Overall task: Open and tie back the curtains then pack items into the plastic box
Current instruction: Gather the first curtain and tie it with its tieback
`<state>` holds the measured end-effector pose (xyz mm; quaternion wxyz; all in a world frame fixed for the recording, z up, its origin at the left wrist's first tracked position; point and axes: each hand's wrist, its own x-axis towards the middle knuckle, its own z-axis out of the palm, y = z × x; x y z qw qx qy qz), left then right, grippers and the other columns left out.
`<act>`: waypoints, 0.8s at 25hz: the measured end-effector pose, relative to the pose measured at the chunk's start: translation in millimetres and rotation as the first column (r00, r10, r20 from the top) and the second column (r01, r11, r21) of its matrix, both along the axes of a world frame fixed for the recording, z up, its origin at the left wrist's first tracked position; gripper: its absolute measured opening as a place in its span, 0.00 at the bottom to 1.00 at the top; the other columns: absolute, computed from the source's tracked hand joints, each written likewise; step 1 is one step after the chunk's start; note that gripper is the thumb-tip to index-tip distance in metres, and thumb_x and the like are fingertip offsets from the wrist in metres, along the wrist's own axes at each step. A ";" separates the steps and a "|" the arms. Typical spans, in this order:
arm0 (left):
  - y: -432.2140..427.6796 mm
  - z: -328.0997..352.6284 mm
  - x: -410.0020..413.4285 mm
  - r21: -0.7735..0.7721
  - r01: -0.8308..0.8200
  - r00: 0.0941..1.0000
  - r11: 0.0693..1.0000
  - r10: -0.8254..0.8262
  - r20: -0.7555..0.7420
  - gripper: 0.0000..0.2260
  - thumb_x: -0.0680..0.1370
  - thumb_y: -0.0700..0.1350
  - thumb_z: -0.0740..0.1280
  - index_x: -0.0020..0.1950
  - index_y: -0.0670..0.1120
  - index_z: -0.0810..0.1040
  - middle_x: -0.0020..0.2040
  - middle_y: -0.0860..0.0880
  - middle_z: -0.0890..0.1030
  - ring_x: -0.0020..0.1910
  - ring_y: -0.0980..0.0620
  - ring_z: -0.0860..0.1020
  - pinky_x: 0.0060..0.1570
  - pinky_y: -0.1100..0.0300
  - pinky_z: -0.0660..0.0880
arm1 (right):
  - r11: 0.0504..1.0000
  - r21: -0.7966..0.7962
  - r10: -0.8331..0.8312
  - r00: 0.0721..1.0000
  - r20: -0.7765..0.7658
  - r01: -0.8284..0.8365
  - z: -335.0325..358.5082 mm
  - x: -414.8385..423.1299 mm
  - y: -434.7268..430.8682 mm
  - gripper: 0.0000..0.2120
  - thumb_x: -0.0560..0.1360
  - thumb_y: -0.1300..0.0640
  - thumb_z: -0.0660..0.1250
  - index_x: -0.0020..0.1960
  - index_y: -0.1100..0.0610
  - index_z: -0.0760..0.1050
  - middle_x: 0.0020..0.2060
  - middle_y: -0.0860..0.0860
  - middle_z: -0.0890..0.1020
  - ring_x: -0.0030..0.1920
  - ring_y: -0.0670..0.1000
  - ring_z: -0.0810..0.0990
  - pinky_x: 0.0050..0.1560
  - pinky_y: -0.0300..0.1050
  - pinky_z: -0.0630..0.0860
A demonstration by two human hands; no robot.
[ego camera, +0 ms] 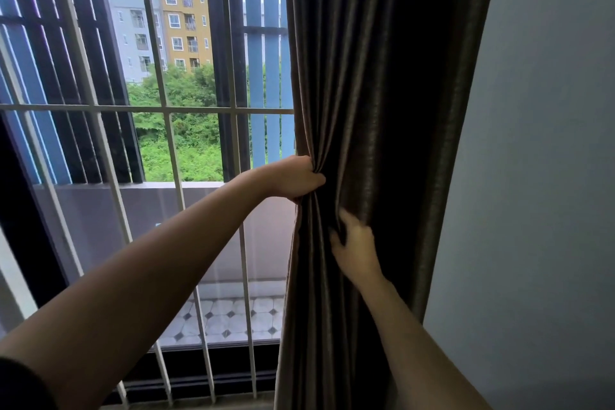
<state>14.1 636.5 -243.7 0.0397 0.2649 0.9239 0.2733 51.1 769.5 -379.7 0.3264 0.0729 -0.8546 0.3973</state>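
Now | step: bunch the brown curtain (366,76) at the window's right edge, by the grey wall (539,176) | left hand (301,178) squeezes its edge tight | right hand (354,248) on the folds, blurry, can't tell if it grips | tip: gather every fold, hold firm, then tie | room: white window bars (166,108), tiled balcony floor (233,316) outside

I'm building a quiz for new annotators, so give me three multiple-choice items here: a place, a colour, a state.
1. Where is the curtain gathered? A) at the left B) at the right, beside the wall C) across the whole window
2. What colour is the tall building outside? A) yellow B) red C) black
3. What is the left hand doing? A) hanging free B) lying flat on the sill C) gripping the bunched curtain
Answers: 1 B, the folds hang against the grey wall; 2 A, its facade is yellow; 3 C, it clenches the fabric.
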 end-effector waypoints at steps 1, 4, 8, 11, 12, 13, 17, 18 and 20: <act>0.5 0.3 0.4 0.005 -0.006 1.000 1.000 0.006 0.015 0.13 0.76 0.39 0.55 0.54 0.35 0.75 0.47 0.38 0.77 0.42 0.41 0.80 0.45 0.51 0.81 | 1.000 0.020 0.022 0.999 0.025 -0.022 -5.4 2.5 -4.6 0.24 0.73 0.69 0.61 0.67 0.58 0.71 0.60 0.55 0.79 0.60 0.54 0.77 0.64 0.35 0.65; 5.2 1.2 1.0 -0.009 -0.037 0.999 0.999 0.037 0.034 0.15 0.76 0.39 0.54 0.55 0.33 0.74 0.48 0.34 0.78 0.44 0.37 0.81 0.47 0.47 0.81 | 0.996 0.061 0.068 0.996 0.052 -0.071 -10.2 7.8 -15.0 0.23 0.73 0.69 0.60 0.67 0.59 0.70 0.60 0.55 0.79 0.60 0.53 0.77 0.63 0.34 0.65; 9.2 3.8 -0.4 -0.044 -0.046 0.998 0.998 0.048 0.042 0.14 0.78 0.40 0.54 0.54 0.32 0.74 0.52 0.32 0.79 0.47 0.36 0.81 0.48 0.45 0.80 | 0.991 0.086 0.099 0.995 0.020 -0.101 -7.7 10.9 -17.4 0.23 0.73 0.69 0.60 0.67 0.59 0.71 0.59 0.54 0.79 0.59 0.51 0.77 0.62 0.31 0.64; 11.8 4.8 1.0 -0.043 -0.024 0.998 0.999 0.027 0.064 0.14 0.77 0.44 0.58 0.53 0.35 0.76 0.52 0.36 0.80 0.47 0.39 0.82 0.49 0.48 0.81 | 0.991 0.118 0.066 0.998 0.009 -0.066 -9.8 12.5 -20.2 0.18 0.72 0.67 0.62 0.61 0.59 0.74 0.54 0.54 0.81 0.54 0.53 0.79 0.58 0.37 0.71; 13.4 5.0 2.5 -0.029 -0.018 0.996 0.999 0.021 0.084 0.16 0.75 0.49 0.61 0.53 0.37 0.77 0.51 0.38 0.80 0.47 0.41 0.82 0.48 0.49 0.81 | 0.991 0.125 0.054 0.998 0.035 -0.058 -10.2 12.2 -21.5 0.15 0.71 0.65 0.62 0.57 0.59 0.74 0.50 0.55 0.81 0.51 0.54 0.79 0.54 0.39 0.73; 15.1 5.3 5.1 -0.024 -0.019 0.996 1.000 0.021 0.092 0.19 0.73 0.53 0.64 0.53 0.39 0.77 0.51 0.41 0.80 0.48 0.43 0.82 0.48 0.50 0.81 | 0.989 0.124 0.067 0.995 0.078 -0.076 -8.6 12.7 -22.1 0.13 0.70 0.64 0.63 0.54 0.59 0.74 0.48 0.56 0.81 0.49 0.55 0.79 0.50 0.38 0.72; 13.5 2.4 8.0 -0.112 -0.062 0.982 0.992 0.040 -0.186 0.15 0.77 0.51 0.63 0.50 0.39 0.74 0.46 0.42 0.77 0.41 0.46 0.78 0.44 0.55 0.80 | 0.984 0.141 0.105 0.994 0.044 -0.110 5.6 24.0 -13.5 0.18 0.69 0.58 0.65 0.59 0.56 0.73 0.54 0.51 0.79 0.56 0.52 0.77 0.57 0.40 0.70; 11.3 0.7 7.9 -0.092 -0.074 0.978 0.993 0.054 -0.203 0.11 0.78 0.47 0.62 0.47 0.38 0.73 0.44 0.41 0.76 0.38 0.47 0.77 0.41 0.57 0.79 | 0.990 0.124 -0.040 0.982 -0.186 0.064 10.8 26.2 -6.6 0.19 0.69 0.58 0.66 0.60 0.56 0.74 0.58 0.52 0.78 0.59 0.52 0.75 0.61 0.43 0.69; 3.8 -4.3 6.7 -0.053 -0.075 0.984 0.996 0.066 -0.165 0.11 0.78 0.44 0.62 0.46 0.35 0.74 0.42 0.40 0.76 0.36 0.46 0.78 0.40 0.55 0.80 | 0.891 -0.189 -0.450 0.740 -0.500 0.414 24.9 31.4 15.1 0.22 0.69 0.57 0.68 0.62 0.58 0.72 0.65 0.58 0.72 0.66 0.54 0.68 0.67 0.53 0.64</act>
